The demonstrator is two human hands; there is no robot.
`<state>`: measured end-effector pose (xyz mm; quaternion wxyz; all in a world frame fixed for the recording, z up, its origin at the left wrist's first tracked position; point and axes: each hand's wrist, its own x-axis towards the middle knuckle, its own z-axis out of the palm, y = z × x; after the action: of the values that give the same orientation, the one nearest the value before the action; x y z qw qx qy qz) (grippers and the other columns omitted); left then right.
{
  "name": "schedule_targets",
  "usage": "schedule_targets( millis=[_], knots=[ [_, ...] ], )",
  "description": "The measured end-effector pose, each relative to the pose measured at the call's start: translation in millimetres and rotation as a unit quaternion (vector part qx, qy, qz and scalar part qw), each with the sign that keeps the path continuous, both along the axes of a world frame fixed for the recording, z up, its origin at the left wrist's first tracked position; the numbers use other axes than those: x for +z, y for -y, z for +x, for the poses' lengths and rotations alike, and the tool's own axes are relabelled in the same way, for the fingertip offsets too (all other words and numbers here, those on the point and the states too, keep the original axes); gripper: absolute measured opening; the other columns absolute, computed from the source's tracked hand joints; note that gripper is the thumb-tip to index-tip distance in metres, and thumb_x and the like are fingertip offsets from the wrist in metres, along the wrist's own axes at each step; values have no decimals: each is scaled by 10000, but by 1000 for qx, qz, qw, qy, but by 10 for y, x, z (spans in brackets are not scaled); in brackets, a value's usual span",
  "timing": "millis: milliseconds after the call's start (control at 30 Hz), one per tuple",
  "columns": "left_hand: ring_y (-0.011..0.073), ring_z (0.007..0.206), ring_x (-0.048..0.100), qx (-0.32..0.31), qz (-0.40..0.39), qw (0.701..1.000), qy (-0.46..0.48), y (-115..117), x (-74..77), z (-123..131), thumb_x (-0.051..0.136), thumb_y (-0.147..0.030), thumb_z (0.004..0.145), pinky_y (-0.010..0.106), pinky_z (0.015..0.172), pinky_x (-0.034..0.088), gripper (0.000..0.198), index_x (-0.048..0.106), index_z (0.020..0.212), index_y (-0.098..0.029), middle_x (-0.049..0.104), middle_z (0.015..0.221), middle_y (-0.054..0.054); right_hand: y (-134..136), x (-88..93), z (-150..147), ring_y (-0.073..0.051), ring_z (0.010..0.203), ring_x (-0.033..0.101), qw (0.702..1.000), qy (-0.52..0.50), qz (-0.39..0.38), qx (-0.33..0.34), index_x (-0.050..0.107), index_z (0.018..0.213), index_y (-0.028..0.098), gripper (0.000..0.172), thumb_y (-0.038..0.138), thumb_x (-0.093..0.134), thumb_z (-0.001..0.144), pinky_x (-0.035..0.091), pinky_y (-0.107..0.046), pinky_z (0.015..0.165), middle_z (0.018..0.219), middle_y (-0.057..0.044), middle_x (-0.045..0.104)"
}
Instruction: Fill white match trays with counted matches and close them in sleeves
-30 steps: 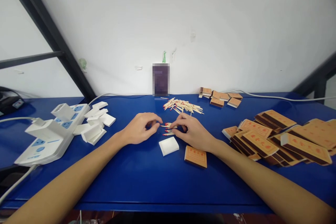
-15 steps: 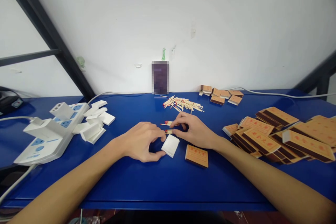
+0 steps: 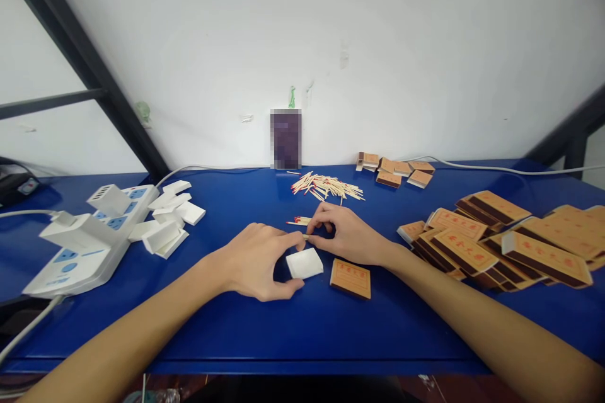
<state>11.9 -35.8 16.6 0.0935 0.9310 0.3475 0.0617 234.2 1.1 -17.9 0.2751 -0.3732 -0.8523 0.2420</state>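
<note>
Between the thumb and fingers of my right hand are a few matches, largely hidden by the fingertips. The forefinger of my left hand meets the matches' other end. Its thumb is spread well apart, on the near side of a small white matchbox tray lying on the table; I cannot tell if it touches the tray. Just right of the tray lies an orange matchbox with dark sides. A few red-tipped matches rest beyond my fingertips.
A heap of loose matches lies farther back. Several white trays are piled at left beside a power strip. Orange matchboxes are stacked at right, with small orange sleeves behind. A cable runs along the wall.
My left thumb has spread away from the forefinger, which now reaches the matches in my right hand. The white tray has turned slightly.
</note>
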Motion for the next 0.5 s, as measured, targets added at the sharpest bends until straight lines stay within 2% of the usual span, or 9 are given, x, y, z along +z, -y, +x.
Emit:
schedule_targets(
  millis=[100, 167, 267, 400, 500],
  knots=[
    [137, 554, 512, -6, -11, 999, 44, -97, -5, -93, 603, -439, 826, 274, 604, 345, 315, 581, 1053, -223, 565, 641, -52, -3, 20, 18, -108, 669, 503, 1000, -6, -9, -4, 712, 848, 199, 86, 169, 636, 820, 408, -259, 626, 828, -3, 542],
    [124, 537, 495, 19, 9, 998, 61, -176, -38, -139, 528, -372, 893, 304, 711, 377, 204, 596, 999, -211, 547, 592, -61, -14, 30, 34, -105, 657, 507, 1000, -9, -20, -18, 704, 866, 200, 155, 117, 587, 808, 410, -259, 624, 815, 4, 540],
    [96, 454, 422, 43, 25, 997, 58, -278, -107, -179, 487, -271, 903, 340, 786, 386, 141, 605, 882, -195, 505, 504, -79, -23, 37, 50, -106, 653, 509, 999, -4, -25, -30, 693, 867, 199, 206, 76, 557, 774, 410, -259, 623, 805, 8, 538],
    [93, 454, 457, 43, 23, 996, 78, -346, -172, -203, 529, -225, 873, 319, 790, 419, 110, 635, 864, -196, 524, 501, -76, -7, 45, 45, -112, 674, 504, 1000, 9, -11, -21, 684, 855, 195, 193, 74, 573, 752, 405, -258, 630, 807, 5, 531],
    [97, 478, 488, 36, 18, 995, 89, -370, -192, -226, 570, -253, 877, 269, 694, 422, 119, 672, 903, -197, 533, 515, -66, 8, 50, 34, -112, 674, 496, 1000, 26, 0, -17, 679, 834, 188, 176, 74, 578, 746, 395, -255, 624, 804, 4, 523]
  ],
)
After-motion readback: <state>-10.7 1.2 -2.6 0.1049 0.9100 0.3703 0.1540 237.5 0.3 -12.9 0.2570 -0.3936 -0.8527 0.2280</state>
